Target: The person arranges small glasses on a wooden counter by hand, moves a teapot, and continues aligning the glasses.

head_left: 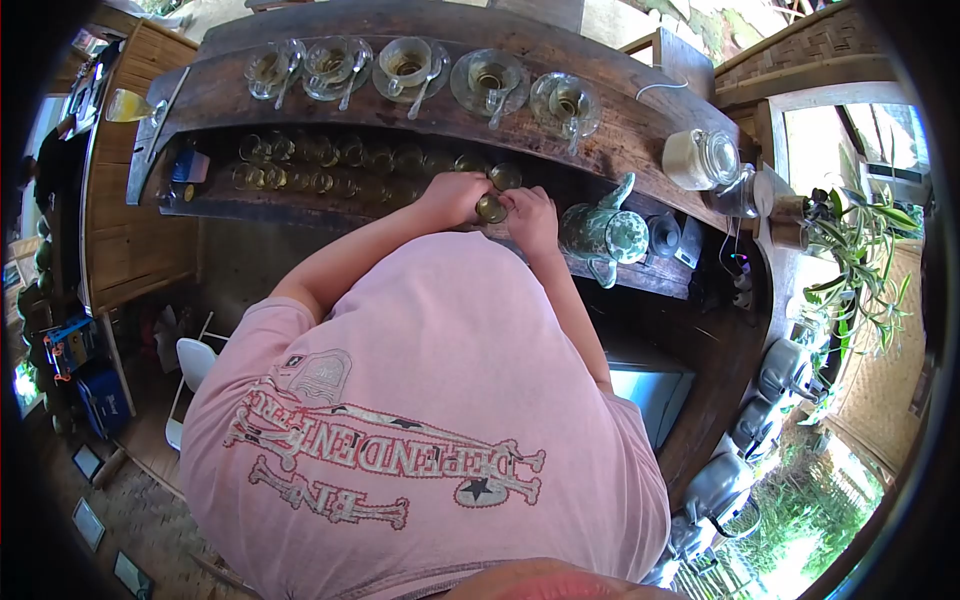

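Observation:
My left hand (pixel 455 198) is closed, its fingers curled at the far left side of a small drinking glass (pixel 490 208). From the other side, my right hand (pixel 533 216) pinches the same glass near its rim. The two hands are close together over the low shelf. Just beyond them another glass (pixel 505 177) stands upright. Two rows of similar glasses (pixel 320 152) run off to the left along the shelf. To the right of my right hand is a green-and-white speckled pot (pixel 625 235) with a spout and handle.
Several glass cups on saucers with spoons (pixel 405 65) line the wooden counter (pixel 620 110) above the shelf. A lidded jar (pixel 700 158) stands at its right end. Further right are a leafy plant (pixel 860 240) and metal kettles (pixel 720 485). A white chair (pixel 195 365) is at left.

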`<state>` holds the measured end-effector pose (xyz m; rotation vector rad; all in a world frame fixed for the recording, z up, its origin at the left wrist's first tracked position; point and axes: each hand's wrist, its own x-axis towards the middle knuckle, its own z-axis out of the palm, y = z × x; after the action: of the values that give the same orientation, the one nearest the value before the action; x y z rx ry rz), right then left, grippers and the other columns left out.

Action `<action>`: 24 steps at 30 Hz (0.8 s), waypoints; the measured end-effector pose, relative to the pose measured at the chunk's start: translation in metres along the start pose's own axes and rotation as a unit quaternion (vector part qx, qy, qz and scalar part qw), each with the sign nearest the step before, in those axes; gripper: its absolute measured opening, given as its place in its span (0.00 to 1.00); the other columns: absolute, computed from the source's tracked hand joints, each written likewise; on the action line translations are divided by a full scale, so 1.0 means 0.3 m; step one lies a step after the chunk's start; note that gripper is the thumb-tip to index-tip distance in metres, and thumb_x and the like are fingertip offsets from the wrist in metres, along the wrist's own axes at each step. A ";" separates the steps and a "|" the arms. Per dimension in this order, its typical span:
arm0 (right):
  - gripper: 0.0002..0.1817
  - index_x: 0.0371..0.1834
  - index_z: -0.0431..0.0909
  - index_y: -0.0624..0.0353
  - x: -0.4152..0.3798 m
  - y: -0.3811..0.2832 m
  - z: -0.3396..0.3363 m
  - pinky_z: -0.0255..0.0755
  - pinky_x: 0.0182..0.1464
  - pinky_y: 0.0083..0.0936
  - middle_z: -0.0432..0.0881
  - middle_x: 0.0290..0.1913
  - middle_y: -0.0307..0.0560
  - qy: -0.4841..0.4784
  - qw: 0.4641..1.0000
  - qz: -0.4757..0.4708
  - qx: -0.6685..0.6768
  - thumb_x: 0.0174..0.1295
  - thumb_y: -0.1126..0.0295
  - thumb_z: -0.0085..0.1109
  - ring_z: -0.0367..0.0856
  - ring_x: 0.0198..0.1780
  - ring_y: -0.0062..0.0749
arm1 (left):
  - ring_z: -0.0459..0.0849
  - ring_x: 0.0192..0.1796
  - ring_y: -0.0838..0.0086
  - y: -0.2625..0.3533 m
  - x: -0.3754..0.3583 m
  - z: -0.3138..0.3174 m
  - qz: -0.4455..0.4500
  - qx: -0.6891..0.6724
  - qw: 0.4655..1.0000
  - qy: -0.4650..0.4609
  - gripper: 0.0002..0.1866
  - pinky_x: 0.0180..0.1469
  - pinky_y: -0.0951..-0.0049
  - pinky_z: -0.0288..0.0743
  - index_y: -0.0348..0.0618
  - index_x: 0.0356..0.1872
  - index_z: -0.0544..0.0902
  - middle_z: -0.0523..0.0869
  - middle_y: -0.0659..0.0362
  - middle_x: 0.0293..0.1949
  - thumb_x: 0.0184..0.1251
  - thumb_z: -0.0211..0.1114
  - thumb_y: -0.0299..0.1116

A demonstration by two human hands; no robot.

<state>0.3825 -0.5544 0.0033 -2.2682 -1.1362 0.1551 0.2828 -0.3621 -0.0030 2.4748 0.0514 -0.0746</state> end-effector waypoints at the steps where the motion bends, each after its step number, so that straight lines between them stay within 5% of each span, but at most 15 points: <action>1: 0.04 0.39 0.92 0.53 -0.007 0.007 0.009 0.80 0.50 0.48 0.92 0.39 0.42 0.001 1.000 0.002 0.000 0.65 0.70 0.70 0.87 0.47 0.46 | 0.92 0.53 0.53 0.002 -0.001 -0.003 0.003 -0.002 1.000 0.006 0.24 0.53 0.52 0.87 0.47 0.47 0.91 0.92 0.55 0.47 0.47 0.85 0.41; 3: 0.04 0.39 0.92 0.52 -0.015 0.013 0.021 0.80 0.51 0.48 0.92 0.40 0.41 -0.037 0.998 -0.053 0.016 0.66 0.69 0.70 0.87 0.47 0.45 | 0.92 0.53 0.53 0.000 0.003 0.001 0.009 -0.002 1.000 0.011 0.23 0.53 0.52 0.87 0.47 0.47 0.90 0.92 0.55 0.47 0.48 0.85 0.41; 24: 0.03 0.37 0.91 0.54 -0.016 -0.009 -0.005 0.80 0.50 0.48 0.92 0.39 0.41 -0.014 0.999 -0.026 -0.018 0.65 0.69 0.71 0.87 0.46 0.46 | 0.92 0.54 0.54 -0.001 0.007 -0.011 0.000 0.008 1.000 -0.005 0.24 0.54 0.53 0.86 0.50 0.50 0.92 0.92 0.57 0.48 0.49 0.85 0.42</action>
<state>0.3782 -0.5574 0.0054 -2.2715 -1.2209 0.1483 0.2850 -0.3598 -0.0007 2.4896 0.0478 -0.0868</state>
